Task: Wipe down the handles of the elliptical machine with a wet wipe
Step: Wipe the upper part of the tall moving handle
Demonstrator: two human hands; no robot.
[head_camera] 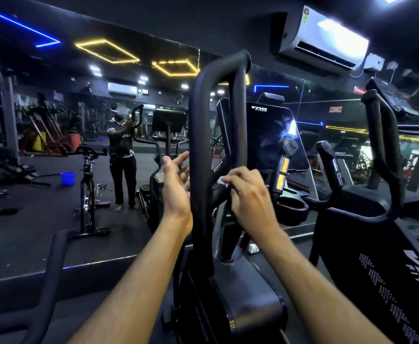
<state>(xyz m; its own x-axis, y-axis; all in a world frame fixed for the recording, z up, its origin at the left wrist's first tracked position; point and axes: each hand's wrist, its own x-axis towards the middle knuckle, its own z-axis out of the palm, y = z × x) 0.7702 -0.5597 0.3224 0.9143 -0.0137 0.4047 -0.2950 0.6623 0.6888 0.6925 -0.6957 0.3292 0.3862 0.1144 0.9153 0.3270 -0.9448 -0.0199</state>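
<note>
The elliptical's left moving handle (203,135) is a tall black padded loop rising in front of me. My right hand (247,192) curls its fingers round a small white wet wipe (224,183) and holds it against the inner bar of that loop. My left hand (176,180) hovers just left of the loop's outer bar with fingers straight and spread, holding nothing. The right moving handle (387,150) stands at the right. Two short fixed grips (286,157) with yellow sensor plates sit below the dark console screen (270,135).
A wall mirror ahead reflects the gym, a person (121,150) at the machine and a blue bucket (67,178). A black spin bike (88,184) stands at the left. A second machine's frame (401,269) crowds the right. An air conditioner (327,38) hangs above.
</note>
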